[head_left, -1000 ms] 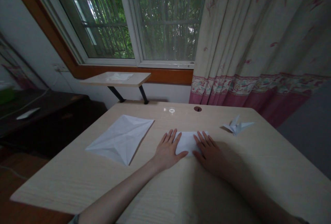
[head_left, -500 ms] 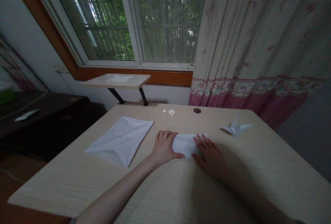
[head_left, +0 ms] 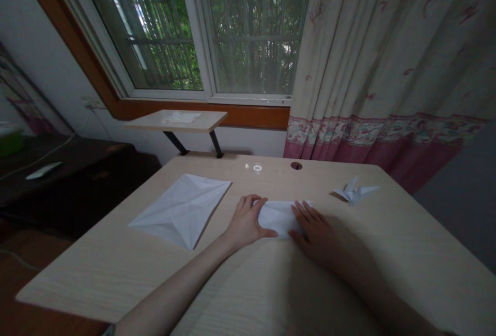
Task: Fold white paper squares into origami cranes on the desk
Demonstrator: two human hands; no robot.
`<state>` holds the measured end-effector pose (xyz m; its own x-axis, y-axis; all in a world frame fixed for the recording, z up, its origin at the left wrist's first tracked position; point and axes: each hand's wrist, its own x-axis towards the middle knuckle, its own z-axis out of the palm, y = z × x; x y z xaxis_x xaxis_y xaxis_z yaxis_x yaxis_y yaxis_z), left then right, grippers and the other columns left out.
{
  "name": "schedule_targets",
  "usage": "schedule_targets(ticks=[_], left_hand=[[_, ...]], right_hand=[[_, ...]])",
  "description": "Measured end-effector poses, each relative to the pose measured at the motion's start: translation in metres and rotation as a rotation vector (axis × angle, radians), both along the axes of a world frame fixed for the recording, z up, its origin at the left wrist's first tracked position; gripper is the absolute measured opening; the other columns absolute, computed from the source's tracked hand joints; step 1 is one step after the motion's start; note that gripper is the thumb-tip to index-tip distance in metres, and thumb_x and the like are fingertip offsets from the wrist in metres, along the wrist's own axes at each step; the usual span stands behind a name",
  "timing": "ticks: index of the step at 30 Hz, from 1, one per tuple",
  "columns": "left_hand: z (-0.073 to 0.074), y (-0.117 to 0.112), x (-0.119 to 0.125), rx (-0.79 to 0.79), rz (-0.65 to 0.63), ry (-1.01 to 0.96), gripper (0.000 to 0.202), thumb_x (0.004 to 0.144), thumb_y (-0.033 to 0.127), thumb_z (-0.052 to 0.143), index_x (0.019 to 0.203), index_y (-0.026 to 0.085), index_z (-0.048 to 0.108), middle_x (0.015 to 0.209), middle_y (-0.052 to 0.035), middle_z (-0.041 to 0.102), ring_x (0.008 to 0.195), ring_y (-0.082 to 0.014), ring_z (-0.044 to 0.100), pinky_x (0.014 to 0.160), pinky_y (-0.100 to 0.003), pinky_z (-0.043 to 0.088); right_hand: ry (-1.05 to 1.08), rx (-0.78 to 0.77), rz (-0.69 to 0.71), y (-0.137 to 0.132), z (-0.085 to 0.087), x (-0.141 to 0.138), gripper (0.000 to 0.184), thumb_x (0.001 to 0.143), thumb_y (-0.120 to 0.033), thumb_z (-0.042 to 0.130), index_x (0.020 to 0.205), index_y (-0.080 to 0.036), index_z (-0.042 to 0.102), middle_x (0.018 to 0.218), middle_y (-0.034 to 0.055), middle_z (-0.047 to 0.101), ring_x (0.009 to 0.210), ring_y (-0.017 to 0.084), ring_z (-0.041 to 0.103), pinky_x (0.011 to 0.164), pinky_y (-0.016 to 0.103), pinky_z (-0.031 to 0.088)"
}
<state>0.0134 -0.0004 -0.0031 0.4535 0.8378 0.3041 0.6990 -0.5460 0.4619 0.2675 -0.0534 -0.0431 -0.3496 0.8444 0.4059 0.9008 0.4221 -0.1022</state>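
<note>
A creased sheet (head_left: 182, 211) lies flat at left. On the middle of the surface (head_left: 116, 274), the left hand (head_left: 247, 219), fingers curled, pinches the folded paper (head_left: 279, 217) by its left edge. The right hand (head_left: 315, 227) presses flat on its right end. Matching the edges before creasing should keep the fold crisp.

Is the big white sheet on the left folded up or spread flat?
Spread flat: the creased sheet lies open on the table.

Bare left hand (head_left: 248, 219), right hand (head_left: 315, 230); forearms unsleeved.
</note>
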Motion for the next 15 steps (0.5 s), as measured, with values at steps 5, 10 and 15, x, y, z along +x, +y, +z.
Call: schedule_targets(ticks=[5,10,15], left_hand=[[0.004,-0.002,0.001,-0.012,0.003,0.048,0.095,0.054,0.061,0.090,0.133,0.020,0.057,0.128,-0.0127,0.057,0.119,-0.0337,0.048,0.106,-0.050,0.039],[0.008,-0.004,0.001,0.001,0.018,0.116,0.092,0.057,0.067,0.085,0.134,0.025,0.057,0.128,-0.0107,0.060,0.117,-0.0344,0.050,0.102,-0.052,0.037],[0.012,-0.006,0.001,0.002,0.012,0.140,0.088,0.061,0.067,0.083,0.135,0.027,0.057,0.125,-0.0082,0.063,0.115,-0.0330,0.052,0.100,-0.049,0.039]], right_hand=[[-0.005,-0.027,0.000,0.000,0.000,0.000,0.058,0.098,-0.044,0.046,0.148,-0.015,0.043,0.150,0.0142,0.049,0.142,0.032,0.039,0.114,0.053,0.040],[-0.015,-0.017,0.010,0.001,-0.001,0.002,0.058,0.099,-0.045,0.044,0.148,-0.015,0.043,0.150,0.0143,0.049,0.143,0.033,0.038,0.114,0.055,0.039],[-0.038,-0.012,-0.002,0.001,-0.001,0.002,0.060,0.099,-0.047,0.043,0.150,-0.015,0.040,0.152,0.0140,0.047,0.144,0.035,0.034,0.114,0.057,0.036]])
